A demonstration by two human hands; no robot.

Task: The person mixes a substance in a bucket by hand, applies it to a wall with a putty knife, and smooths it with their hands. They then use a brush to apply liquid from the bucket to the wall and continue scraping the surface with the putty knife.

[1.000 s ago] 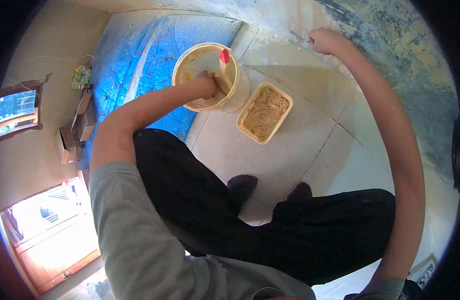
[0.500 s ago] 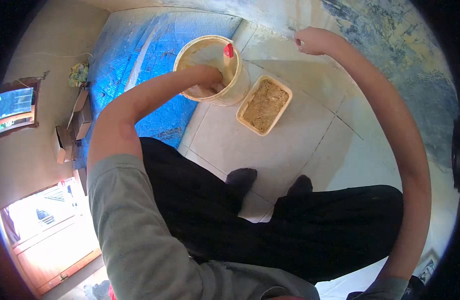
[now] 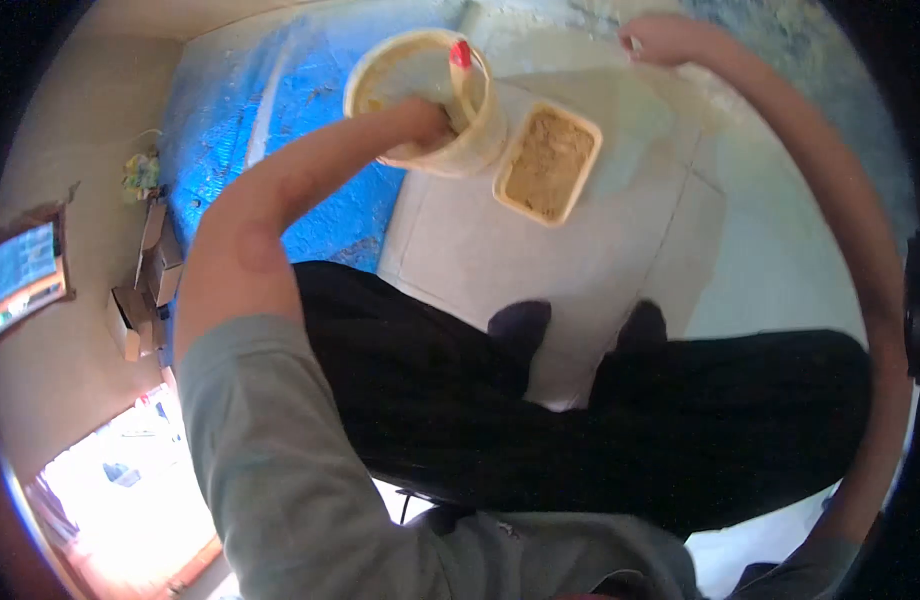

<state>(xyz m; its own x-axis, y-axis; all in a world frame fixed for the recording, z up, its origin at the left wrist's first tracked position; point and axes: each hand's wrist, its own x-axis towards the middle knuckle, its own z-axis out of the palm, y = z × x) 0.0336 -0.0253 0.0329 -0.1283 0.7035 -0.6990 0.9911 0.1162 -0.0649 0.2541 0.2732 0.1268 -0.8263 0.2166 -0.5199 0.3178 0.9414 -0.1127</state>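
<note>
My left hand [image 3: 425,122] reaches down into a round cream-coloured bucket [image 3: 497,135], its fingers mostly hidden there. Beside it, a handle with a red tip [image 3: 461,56] leans up against the bucket's inner rim; its lower end is out of sight. Up at the top right, by the base of the wall, my right hand [image 3: 670,40] is closed with its fingers curled. A small pale spot shows at the curled fingers, too small to name. Between the hands, a rectangular tub [image 3: 592,160] holds a brown, paste-like material [image 3: 546,165].
A blue sheet [image 3: 330,215] lies left of the bucket, over the pale floor tiles [image 3: 460,240]. The stained wall [image 3: 830,60] rises at the right. Cardboard boxes [image 3: 140,315] stand at the far left. My feet [image 3: 520,325] are in front of the tub.
The view has shifted, so the bucket and tub appear higher and the tub farther right. My left hand is still in the bucket. My right hand is still closed near the wall.
</note>
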